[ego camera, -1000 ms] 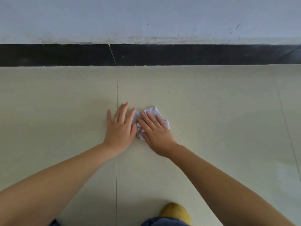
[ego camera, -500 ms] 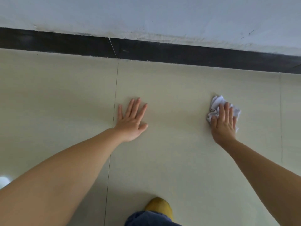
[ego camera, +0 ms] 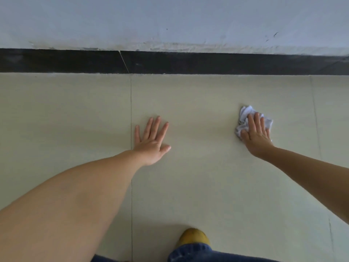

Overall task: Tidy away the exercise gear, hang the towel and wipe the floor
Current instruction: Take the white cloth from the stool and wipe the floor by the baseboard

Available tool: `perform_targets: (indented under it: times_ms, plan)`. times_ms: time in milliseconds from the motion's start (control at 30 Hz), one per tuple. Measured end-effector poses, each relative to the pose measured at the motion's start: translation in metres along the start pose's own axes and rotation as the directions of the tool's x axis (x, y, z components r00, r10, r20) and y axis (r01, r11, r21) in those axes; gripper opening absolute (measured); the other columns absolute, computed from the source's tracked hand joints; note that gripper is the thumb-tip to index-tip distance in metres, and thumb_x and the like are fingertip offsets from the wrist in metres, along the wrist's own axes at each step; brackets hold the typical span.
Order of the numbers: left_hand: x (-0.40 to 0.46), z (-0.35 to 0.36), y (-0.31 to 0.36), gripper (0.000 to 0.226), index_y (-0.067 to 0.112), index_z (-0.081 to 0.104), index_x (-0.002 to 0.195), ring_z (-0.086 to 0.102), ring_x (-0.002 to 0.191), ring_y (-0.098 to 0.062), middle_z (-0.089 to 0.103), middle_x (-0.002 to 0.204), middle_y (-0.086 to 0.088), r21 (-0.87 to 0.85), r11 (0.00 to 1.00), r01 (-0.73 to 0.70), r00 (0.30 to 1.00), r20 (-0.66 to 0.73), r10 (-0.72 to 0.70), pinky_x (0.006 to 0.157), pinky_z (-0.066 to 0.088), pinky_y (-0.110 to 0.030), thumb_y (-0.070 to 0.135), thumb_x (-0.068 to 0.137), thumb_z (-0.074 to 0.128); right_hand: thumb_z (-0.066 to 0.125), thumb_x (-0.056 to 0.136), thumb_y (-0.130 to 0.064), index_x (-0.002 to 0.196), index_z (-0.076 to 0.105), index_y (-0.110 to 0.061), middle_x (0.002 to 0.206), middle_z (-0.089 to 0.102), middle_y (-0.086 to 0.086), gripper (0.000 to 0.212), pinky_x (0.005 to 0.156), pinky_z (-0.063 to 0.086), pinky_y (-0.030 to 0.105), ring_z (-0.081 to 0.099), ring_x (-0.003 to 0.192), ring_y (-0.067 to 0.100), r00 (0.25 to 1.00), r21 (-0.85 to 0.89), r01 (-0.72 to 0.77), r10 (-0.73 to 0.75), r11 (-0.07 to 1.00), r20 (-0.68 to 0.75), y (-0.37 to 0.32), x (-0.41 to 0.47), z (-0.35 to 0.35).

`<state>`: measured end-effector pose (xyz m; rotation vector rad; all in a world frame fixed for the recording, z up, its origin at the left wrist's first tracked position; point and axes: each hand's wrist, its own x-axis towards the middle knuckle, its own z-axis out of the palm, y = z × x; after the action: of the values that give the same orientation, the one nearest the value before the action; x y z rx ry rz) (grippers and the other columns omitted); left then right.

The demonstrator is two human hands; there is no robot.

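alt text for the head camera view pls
The right hand presses a crumpled white rag flat on the pale tiled floor, while the left hand rests spread on it. Beyond are a black skirting and white wall.

cloth (ego camera: 245, 118) half hidden under right hand (ego camera: 255, 135), shoe (ego camera: 194, 238) partly covered by jeans (ego camera: 190, 252)

Both arms reach forward. The left hand (ego camera: 153, 142) lies flat, fingers straight and spread; the right hand (ego camera: 255, 136) lies palm-down, fingers straight and together.
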<state>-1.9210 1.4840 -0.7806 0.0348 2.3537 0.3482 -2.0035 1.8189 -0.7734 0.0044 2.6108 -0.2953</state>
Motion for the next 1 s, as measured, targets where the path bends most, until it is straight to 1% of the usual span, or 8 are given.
perform_targets:
  times_ms: [233, 400, 500, 633, 733, 800, 867, 1000]
  plan:
    - [-0.001, -0.002, 0.003, 0.07, 0.031, -0.026, 0.143, -0.036, 0.137, -0.019, -0.039, 0.148, 0.003, 0.014, 1.0, -0.022, 1.0, 0.005, 0.022, 0.107, -0.02, -0.054, 0.052, 0.097, 0.024, 0.03, 0.101, -0.031, 0.151, 0.002, -0.011, 0.158, -0.012, 0.012, 0.061, 0.118, 0.0, 0.047, -0.014, 0.146, 0.027, 0.987, 0.034, -0.158, 0.158, 0.987, 0.016, -0.065, -0.044, 0.037]
    - [-0.003, -0.003, 0.005, 0.071, 0.031, -0.019, 0.146, -0.03, 0.14, -0.019, -0.033, 0.152, 0.002, -0.006, 1.0, -0.028, 0.998, -0.049, 0.028, 0.109, -0.017, -0.055, 0.053, 0.096, 0.026, 0.024, 0.102, -0.031, 0.151, -0.007, -0.015, 0.152, -0.028, 0.005, 0.06, 0.116, -0.01, 0.047, -0.029, 0.139, 0.025, 0.968, -0.08, 0.129, -0.108, 0.988, 0.226, -0.165, -0.118, 0.096]
    - [-0.002, -0.001, 0.006, 0.073, 0.031, -0.017, 0.147, -0.029, 0.141, -0.019, -0.032, 0.153, 0.002, 0.021, 1.0, -0.021, 0.997, -0.079, 0.022, 0.11, -0.015, -0.056, 0.05, 0.096, 0.03, 0.02, 0.098, -0.032, 0.15, 0.01, -0.009, 0.152, -0.013, 0.011, 0.058, 0.116, 0.004, 0.053, -0.013, 0.14, 0.031, 0.956, -0.119, 0.278, -0.262, 0.953, 0.134, -0.171, -0.132, 0.122]
    - [-0.001, 0.009, 0.002, 0.073, 0.032, -0.015, 0.147, -0.028, 0.141, -0.015, -0.029, 0.154, 0.004, 0.009, 1.0, -0.003, 0.983, -0.185, 0.005, 0.111, -0.015, -0.053, 0.051, 0.096, 0.033, 0.031, 0.094, -0.035, 0.142, 0.037, -0.011, 0.15, 0.035, 0.01, 0.054, 0.113, 0.022, 0.046, 0.032, 0.139, 0.027, 0.766, -0.275, 0.638, -0.63, 0.72, 0.126, -0.119, -0.102, 0.112]
    - [-0.005, 0.014, 0.005, 0.072, 0.031, -0.006, 0.15, -0.021, 0.143, -0.014, -0.02, 0.157, 0.004, 0.0, 1.0, -0.007, 0.957, -0.29, 0.007, 0.112, -0.013, -0.051, 0.051, 0.095, 0.036, 0.03, 0.097, -0.038, 0.143, 0.037, -0.013, 0.151, 0.035, 0.008, 0.053, 0.112, 0.019, 0.045, 0.03, 0.141, 0.025, 0.577, -0.357, 0.797, -0.789, 0.487, 0.211, -0.075, -0.071, 0.086]
    - [-0.006, 0.015, 0.012, 0.071, 0.026, 0.001, 0.151, -0.013, 0.146, -0.016, -0.011, 0.159, 0.0, 0.016, 0.999, 0.046, 0.933, -0.357, -0.037, 0.115, -0.008, -0.051, 0.047, 0.095, 0.038, 0.021, 0.1, -0.04, 0.146, 0.031, -0.014, 0.153, 0.03, 0.007, 0.054, 0.114, 0.012, 0.043, 0.017, 0.144, 0.021, 0.525, -0.408, 0.816, -0.821, 0.411, 0.224, -0.042, -0.045, 0.067]
    - [-0.01, 0.02, 0.03, 0.067, 0.021, 0.006, 0.151, -0.002, 0.147, -0.02, 0.0, 0.16, -0.006, 0.003, 0.994, 0.11, 0.896, -0.433, -0.098, 0.116, 0.0, -0.051, 0.04, 0.096, 0.039, 0.01, 0.101, -0.044, 0.147, 0.022, -0.014, 0.154, 0.027, 0.009, 0.057, 0.116, 0.005, 0.039, 0.005, 0.146, 0.016, 0.569, -0.431, 0.782, -0.798, 0.45, 0.2, -0.008, -0.016, 0.043]
    - [-0.027, 0.055, 0.084, 0.06, 0.015, 0.032, 0.144, 0.037, 0.136, -0.031, 0.037, 0.148, -0.016, -0.016, 0.997, 0.072, 0.82, -0.569, -0.069, 0.105, 0.026, -0.061, 0.038, 0.088, 0.033, 0.002, 0.091, -0.057, 0.15, 0.017, -0.012, 0.157, 0.015, 0.009, 0.075, 0.116, 0.003, 0.037, 0.006, 0.146, 0.019, 0.795, -0.368, 0.573, -0.605, 0.732, 0.034, 0.052, 0.044, -0.02]
